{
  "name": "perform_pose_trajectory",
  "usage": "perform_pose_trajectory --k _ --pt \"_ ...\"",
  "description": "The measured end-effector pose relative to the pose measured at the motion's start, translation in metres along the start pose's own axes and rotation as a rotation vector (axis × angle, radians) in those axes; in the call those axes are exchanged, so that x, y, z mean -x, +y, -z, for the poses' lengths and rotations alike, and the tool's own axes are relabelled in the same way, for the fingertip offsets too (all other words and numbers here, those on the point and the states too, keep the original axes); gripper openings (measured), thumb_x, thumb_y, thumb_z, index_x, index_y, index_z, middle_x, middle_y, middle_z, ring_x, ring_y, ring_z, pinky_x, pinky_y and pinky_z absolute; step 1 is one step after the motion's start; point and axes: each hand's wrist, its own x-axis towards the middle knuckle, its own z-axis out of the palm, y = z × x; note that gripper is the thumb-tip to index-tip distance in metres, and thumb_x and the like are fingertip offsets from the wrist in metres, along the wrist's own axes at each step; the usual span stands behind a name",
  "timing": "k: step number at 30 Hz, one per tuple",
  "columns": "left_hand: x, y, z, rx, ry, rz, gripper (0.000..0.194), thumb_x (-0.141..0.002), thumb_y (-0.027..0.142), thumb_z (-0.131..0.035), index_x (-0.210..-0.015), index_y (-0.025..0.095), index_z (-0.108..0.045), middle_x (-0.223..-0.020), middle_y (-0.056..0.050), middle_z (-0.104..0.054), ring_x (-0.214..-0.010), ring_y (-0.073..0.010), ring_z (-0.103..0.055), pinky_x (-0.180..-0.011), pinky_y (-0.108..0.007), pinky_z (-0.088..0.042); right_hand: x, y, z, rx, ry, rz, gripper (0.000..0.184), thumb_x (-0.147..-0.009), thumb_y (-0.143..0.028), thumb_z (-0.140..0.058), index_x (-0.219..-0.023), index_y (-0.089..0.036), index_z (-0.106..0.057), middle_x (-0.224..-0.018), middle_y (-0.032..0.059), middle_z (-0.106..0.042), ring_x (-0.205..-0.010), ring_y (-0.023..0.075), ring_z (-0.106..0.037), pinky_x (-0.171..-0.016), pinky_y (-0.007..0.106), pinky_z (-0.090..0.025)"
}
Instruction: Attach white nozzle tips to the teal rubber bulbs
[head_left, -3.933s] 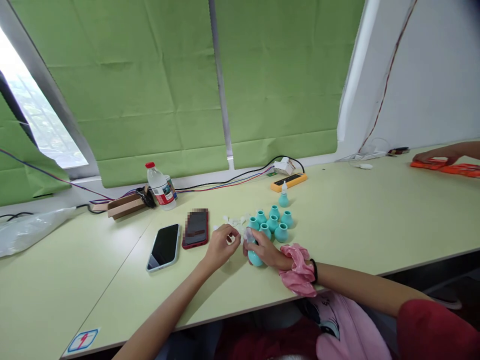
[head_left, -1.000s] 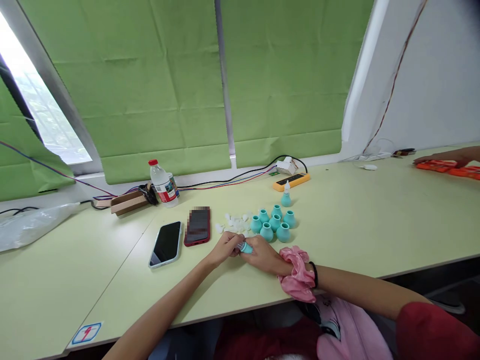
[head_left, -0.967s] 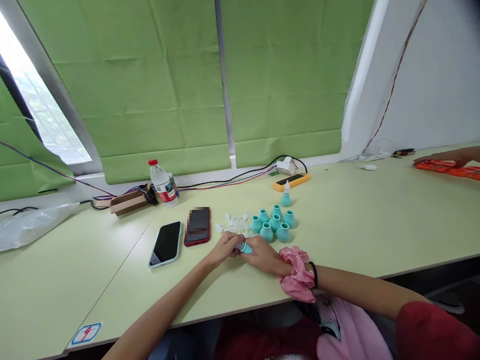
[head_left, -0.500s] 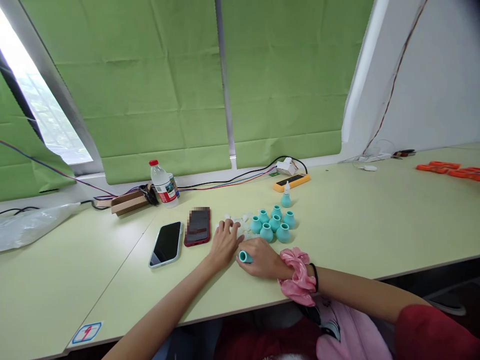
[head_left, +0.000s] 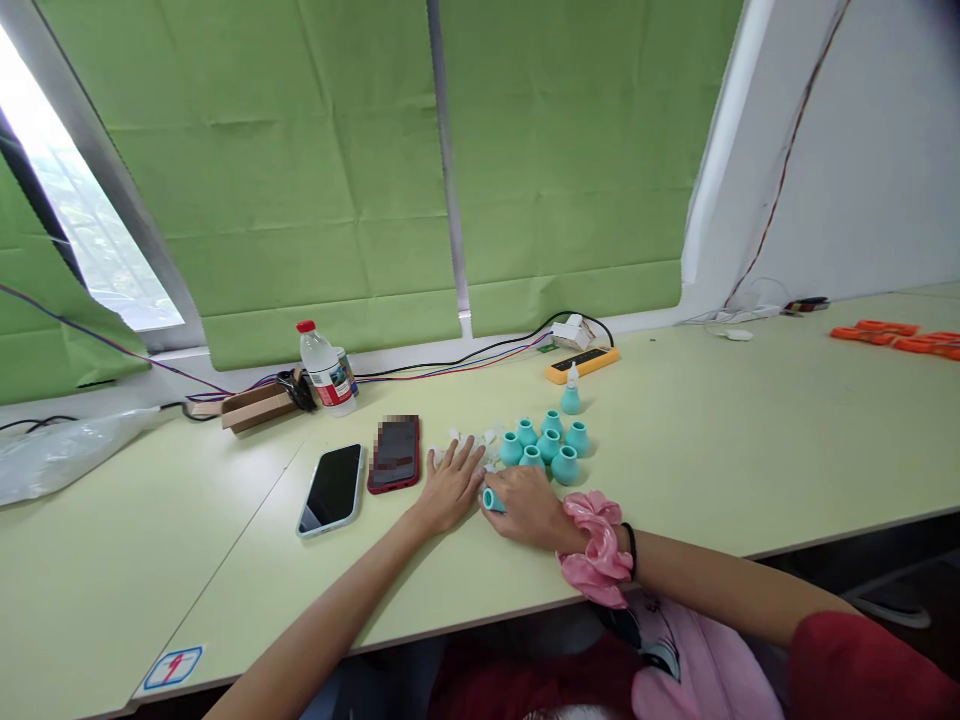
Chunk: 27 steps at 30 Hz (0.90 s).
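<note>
My right hand [head_left: 527,508] is wrapped round a turquoise rubber bulb [head_left: 493,500], its round open neck pointing left and its body hidden by the fingers. My left hand [head_left: 450,492] lies with fingers spread over a scatter of small translucent white pieces [head_left: 487,440]. Some of those pieces show between and beyond the fingers. Just past my right hand, several turquoise bulbs [head_left: 550,444] stand upright in a cluster with open necks. Behind them stands one bulb [head_left: 571,400] with a clear pointed nozzle [head_left: 572,375] in its neck.
Two phones, one light-framed [head_left: 331,490] and one red-cased [head_left: 395,453], lie left of my left hand. Farther back are a water bottle [head_left: 328,370], a cardboard box [head_left: 259,405], a yellow meter-like device [head_left: 583,364] and cables. Orange objects [head_left: 900,338] lie far right.
The clear nozzle piece has left the held bulb, whose neck now shows open. My left hand has moved away from it and spread over the white pieces. Another person's hand has left the orange objects.
</note>
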Motion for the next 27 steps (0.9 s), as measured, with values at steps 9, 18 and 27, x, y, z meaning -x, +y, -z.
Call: perform_pose_trajectory --k 9,18,27 --pt "0.003 0.004 0.002 0.036 0.05 -0.026 0.044 -0.085 0.038 -0.012 -0.128 0.034 -0.005 -0.136 -0.001 -0.016 -0.123 -0.0255 -0.014 -0.09 -0.056 -0.015 0.0 0.007 -0.004 0.014 0.059 0.031 0.023 -0.07 -0.031 -0.045 -0.069 -0.013 -0.057 -0.066 0.0101 -0.06 -0.061 0.0191 -0.053 -0.053 0.027 -0.03" --pt "0.004 0.006 0.0 -0.001 0.008 -0.03 0.059 -0.077 0.052 -0.027 -0.129 0.03 -0.01 -0.136 -0.007 -0.015 -0.122 -0.0328 -0.011 -0.089 -0.06 -0.009 -0.002 0.02 0.011 -0.317 0.334 0.103 0.013 -0.069 -0.027 -0.044 -0.062 -0.016 -0.048 -0.059 0.0022 -0.054 -0.056 0.0127 -0.048 -0.054 0.024 -0.033" --pt "0.004 0.007 -0.002 0.013 0.04 -0.031 0.044 -0.083 0.039 -0.019 -0.127 0.031 -0.017 -0.135 -0.006 -0.018 -0.121 -0.0294 -0.016 -0.088 -0.061 -0.012 -0.021 0.118 0.046 -0.597 0.758 -0.307 0.021 -0.074 -0.033 -0.033 -0.088 -0.018 -0.035 -0.079 0.0044 -0.051 -0.069 0.0148 -0.049 -0.06 0.025 -0.038"
